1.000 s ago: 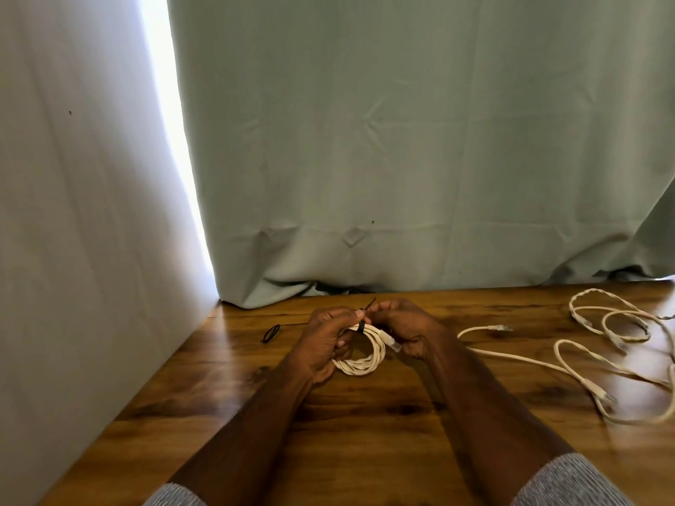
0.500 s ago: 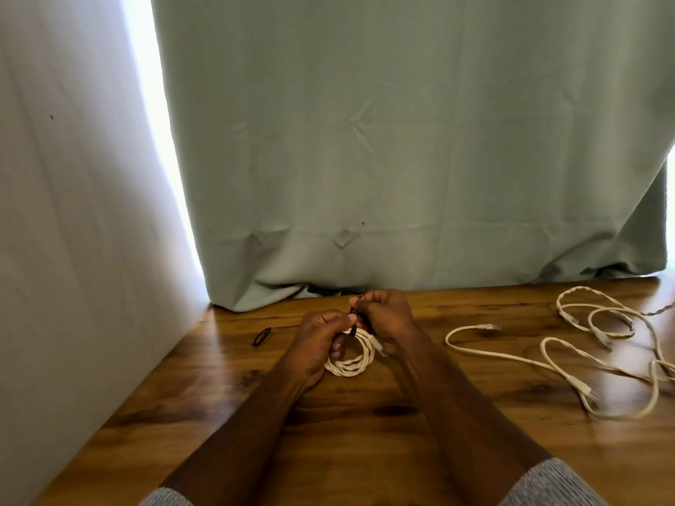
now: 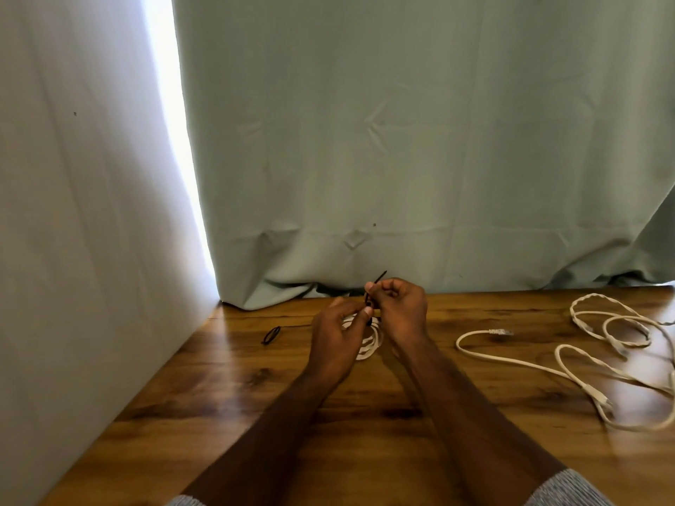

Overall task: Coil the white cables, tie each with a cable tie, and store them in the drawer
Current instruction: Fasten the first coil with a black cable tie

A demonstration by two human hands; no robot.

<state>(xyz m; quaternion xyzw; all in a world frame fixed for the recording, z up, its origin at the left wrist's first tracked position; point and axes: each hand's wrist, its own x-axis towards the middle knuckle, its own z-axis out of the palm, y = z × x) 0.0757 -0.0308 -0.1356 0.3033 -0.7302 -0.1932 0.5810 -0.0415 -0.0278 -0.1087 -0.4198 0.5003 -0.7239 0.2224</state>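
Tying step: left hand (image 3: pixel 338 339) is steadying the coiled cable (image 3: pixel 370 345) above the tabletop (image 3: pixel 365 451); right hand (image 3: pixel 400 308) is pinching the cable tie (image 3: pixel 376 283). Next, likely cinching it tight.

We see both hands at table centre, working a coiled white cable (image 3: pixel 370 343). Left hand (image 3: pixel 334 343) cups the coil from the left, thumb up by the black cable tie (image 3: pixel 372 292). Right hand (image 3: pixel 400 308) pinches the tie w/ thumb & forefinger; the tie's tail sticks up past the fingertips toward the curtain (image 3: pixel 401 140). Coil mostly hidden behind the hands, only its lower-right loops show. Wooden table (image 3: pixel 219 414) carries a 2nd black tie (image 3: pixel 271 334), looped, left of the hands & apart from them. To the right lie loose white cables (image 3: pixel 548 367), uncoiled, sprawling to the frame edge, connector ends visible. White wall (image 3: pixel 73 250) on left, bright gap btwn it & curtain. Grey sleeve cuffs at bottom edge.
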